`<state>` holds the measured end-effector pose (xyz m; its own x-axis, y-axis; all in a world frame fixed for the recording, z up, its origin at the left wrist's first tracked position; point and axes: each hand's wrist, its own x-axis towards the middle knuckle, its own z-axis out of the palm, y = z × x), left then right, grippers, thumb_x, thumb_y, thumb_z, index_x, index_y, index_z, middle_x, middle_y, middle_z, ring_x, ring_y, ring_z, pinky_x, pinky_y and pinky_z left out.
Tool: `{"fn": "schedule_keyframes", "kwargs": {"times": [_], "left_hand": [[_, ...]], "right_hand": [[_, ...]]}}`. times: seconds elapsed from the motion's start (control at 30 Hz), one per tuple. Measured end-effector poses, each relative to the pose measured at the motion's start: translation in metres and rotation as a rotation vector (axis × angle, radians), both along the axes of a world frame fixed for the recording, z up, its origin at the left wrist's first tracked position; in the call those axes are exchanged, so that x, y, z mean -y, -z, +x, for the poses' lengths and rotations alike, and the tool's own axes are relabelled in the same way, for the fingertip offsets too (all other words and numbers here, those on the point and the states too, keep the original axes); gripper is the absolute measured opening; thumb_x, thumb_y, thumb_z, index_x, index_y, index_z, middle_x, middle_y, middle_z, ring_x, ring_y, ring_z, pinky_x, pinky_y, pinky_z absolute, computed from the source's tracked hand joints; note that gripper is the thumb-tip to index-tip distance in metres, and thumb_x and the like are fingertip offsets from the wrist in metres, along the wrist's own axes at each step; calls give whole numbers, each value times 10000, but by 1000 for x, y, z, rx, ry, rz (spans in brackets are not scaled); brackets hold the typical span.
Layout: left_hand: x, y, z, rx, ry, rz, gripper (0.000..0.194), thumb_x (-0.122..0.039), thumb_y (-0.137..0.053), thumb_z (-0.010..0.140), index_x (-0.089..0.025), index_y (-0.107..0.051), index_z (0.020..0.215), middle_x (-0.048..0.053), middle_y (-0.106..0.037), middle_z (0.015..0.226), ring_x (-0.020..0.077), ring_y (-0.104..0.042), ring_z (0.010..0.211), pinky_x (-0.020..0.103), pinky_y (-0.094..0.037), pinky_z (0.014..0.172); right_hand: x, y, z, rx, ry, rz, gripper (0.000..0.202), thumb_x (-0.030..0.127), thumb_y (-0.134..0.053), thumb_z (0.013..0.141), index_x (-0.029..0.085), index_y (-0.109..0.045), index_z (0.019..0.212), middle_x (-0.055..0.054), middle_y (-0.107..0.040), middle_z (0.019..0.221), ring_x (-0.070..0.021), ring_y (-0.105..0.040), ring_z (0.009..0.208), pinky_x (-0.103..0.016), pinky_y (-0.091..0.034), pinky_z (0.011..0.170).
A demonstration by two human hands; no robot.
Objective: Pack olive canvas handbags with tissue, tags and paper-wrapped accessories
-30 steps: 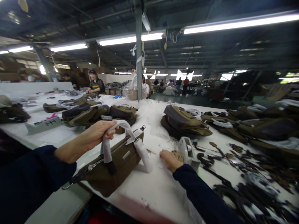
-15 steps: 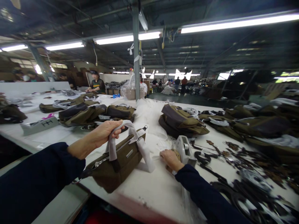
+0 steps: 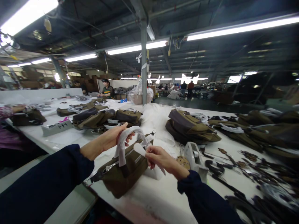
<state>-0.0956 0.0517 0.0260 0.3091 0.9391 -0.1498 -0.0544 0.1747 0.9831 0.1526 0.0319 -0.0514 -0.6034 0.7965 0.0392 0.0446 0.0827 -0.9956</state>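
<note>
An olive-green handbag point(image 3: 126, 174) stands at the table's front edge, its handle point(image 3: 121, 146) wrapped in white material. My left hand point(image 3: 116, 137) is closed around the raised handle at its upper left. Beside the bag's upper right side, my right hand point(image 3: 158, 158) pinches a small white piece point(image 3: 139, 149) with a rounded end, which lies in front of the handle. Some white wrapping shows below my right fingers. A metal clip hangs at the bag's left end.
More olive bags point(image 3: 187, 124) lie on the white table point(image 3: 163, 199). A grey-white dispenser point(image 3: 192, 157) stands right of my right hand, near dark straps point(image 3: 233, 186). A post point(image 3: 144, 62) rises behind. At far left another person's arm point(image 3: 17, 108) reaches to a bag.
My right hand has come from beside the dispenser to the bag, with the white piece in its fingers. My left hand still holds the handle. The view has turned left.
</note>
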Motion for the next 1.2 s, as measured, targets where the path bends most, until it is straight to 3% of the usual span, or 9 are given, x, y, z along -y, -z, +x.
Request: {"fn": "schedule_keyframes", "kwargs": {"times": [0.13,0.27,0.37,0.53,0.63,0.73,0.93,1.03,1.2], "left_hand": [[2,9,-9,-34,-151,52,224,-330,-649,828,-118,-685,891,35,-648,715,138,-576,563,316,-559,613],[3,14,-13,-169,-48,48,276,-349,-735,704,-110,-693,833,35,-643,661,139,-566,533,283,-506,564],[1,13,-12,-274,-65,129,287,-358,-755,640,-111,-695,773,31,-651,686,111,-523,517,228,-412,503],[-1,1,-9,-393,-264,427,333,-467,-642,753,-138,-681,792,-29,-566,604,89,-416,500,207,-295,476],[1,-11,-5,-554,-354,700,324,-422,-605,794,-141,-613,634,-52,-452,524,84,-368,503,215,-265,483],[7,-20,4,-637,-418,888,290,-361,-616,800,-147,-581,607,-52,-448,532,81,-382,522,214,-272,492],[22,-23,22,-305,-330,710,256,-390,-673,786,-163,-569,730,-52,-509,601,73,-434,487,188,-340,441],[28,-20,20,-205,-288,644,256,-393,-681,799,-165,-568,774,-57,-502,595,70,-434,484,179,-342,431],[33,-17,13,-43,-173,523,234,-369,-685,822,-159,-587,855,-41,-541,670,67,-480,561,168,-371,492]], "right_hand": [[-17,-3,-40,-47,34,-59,146,308,-601,795,181,-546,748,59,-562,508,-70,-479,404,-188,-427,428],[-33,-13,-60,-89,55,-47,184,346,-624,780,179,-554,747,50,-571,540,-66,-468,404,-197,-453,429],[-36,-24,-61,-84,35,-57,216,376,-666,761,174,-589,752,42,-579,565,-66,-479,431,-203,-472,457],[-28,-41,-41,16,80,31,314,468,-668,771,154,-681,772,40,-537,515,-75,-473,430,-197,-409,423],[-21,-50,-33,-10,210,181,356,489,-628,808,151,-680,709,31,-539,521,-75,-456,438,-200,-382,421],[-14,-59,-39,-138,377,351,291,413,-689,784,162,-628,649,37,-551,555,-71,-454,468,-197,-374,442],[-5,-69,-62,-412,294,282,208,374,-692,806,173,-635,798,7,-645,685,-108,-568,561,-224,-461,519],[-4,-67,-63,-506,224,211,203,357,-720,794,188,-609,799,-5,-669,798,-125,-628,688,-242,-518,638],[-5,-59,-58,-609,131,132,205,334,-701,830,249,-618,997,11,-669,900,-135,-654,793,-281,-532,759]]}}
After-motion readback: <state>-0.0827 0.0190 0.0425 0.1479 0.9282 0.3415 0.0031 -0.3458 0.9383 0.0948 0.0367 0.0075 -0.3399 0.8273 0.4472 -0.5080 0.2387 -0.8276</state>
